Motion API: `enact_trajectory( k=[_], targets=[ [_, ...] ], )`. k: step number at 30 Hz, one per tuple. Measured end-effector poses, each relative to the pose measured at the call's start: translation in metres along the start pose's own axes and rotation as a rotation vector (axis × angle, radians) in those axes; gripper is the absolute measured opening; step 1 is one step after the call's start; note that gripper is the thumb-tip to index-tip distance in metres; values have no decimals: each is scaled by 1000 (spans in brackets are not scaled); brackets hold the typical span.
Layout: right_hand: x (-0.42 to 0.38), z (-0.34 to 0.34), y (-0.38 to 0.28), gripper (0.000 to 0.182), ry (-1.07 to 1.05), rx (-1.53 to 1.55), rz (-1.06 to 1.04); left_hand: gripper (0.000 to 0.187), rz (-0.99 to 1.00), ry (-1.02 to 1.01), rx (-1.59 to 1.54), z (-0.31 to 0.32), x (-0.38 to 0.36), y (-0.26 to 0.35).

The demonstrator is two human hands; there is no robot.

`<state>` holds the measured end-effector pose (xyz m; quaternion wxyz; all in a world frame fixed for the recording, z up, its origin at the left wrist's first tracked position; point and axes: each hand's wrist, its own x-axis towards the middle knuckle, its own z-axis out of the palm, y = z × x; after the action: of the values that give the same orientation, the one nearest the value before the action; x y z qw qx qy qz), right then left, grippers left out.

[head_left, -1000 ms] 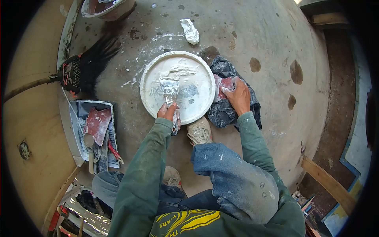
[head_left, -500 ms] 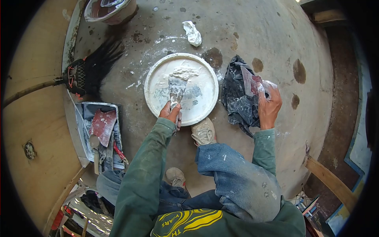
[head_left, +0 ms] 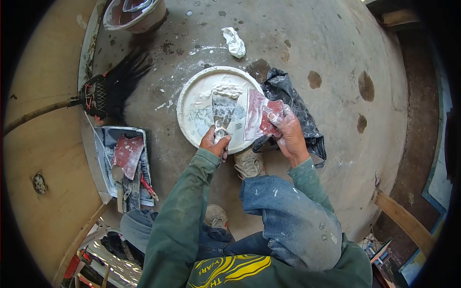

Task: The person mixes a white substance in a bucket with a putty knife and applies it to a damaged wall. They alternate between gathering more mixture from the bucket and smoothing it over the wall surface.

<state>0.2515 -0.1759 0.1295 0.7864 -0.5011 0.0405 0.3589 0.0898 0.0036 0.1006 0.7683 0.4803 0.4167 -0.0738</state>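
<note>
My left hand (head_left: 215, 141) is closed round the handle of a putty knife (head_left: 223, 109), whose wide metal blade is smeared white. The blade lies over a round white tub lid (head_left: 185, 126), with a lump of white putty (head_left: 229, 90) at its tip. My right hand (head_left: 292, 133) grips a flat red spreader (head_left: 272, 115) caked with white along its left edge. That edge is over the right side of the lid, a little apart from the knife blade. Beneath my right forearm is a crumpled black plastic bag (head_left: 307, 115), partly hidden.
At left, a tray (head_left: 146, 168) holds another red spreader (head_left: 128, 153) and scrapers. A black broom (head_left: 115, 86) lies above it. A bucket (head_left: 137, 19) stands at the top left. Crumpled white paper (head_left: 234, 42) sits beyond the lid. My shoe (head_left: 249, 163) is against the lid's near side.
My right hand has moved left with the red spreader, from over the black bag to the lid's right side. The left hand with the putty knife has shifted slightly right.
</note>
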Motion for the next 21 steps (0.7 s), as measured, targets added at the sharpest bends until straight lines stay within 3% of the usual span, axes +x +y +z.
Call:
enact_trajectory(
  k=[2, 7, 16, 21],
  targets=[
    [4, -1, 15, 39, -48, -11, 85, 35, 23, 10, 33, -2, 1, 0],
    [12, -3, 23, 39, -35, -47, 95, 53, 71, -31, 73, -5, 5, 0],
    [15, -2, 35, 39, -31, 14, 117, 68, 98, 45, 146, 2, -1, -6],
    [14, 2, 35, 37, -35, -5, 100, 66, 146, 76, 203, -2, 5, -17]
  ],
)
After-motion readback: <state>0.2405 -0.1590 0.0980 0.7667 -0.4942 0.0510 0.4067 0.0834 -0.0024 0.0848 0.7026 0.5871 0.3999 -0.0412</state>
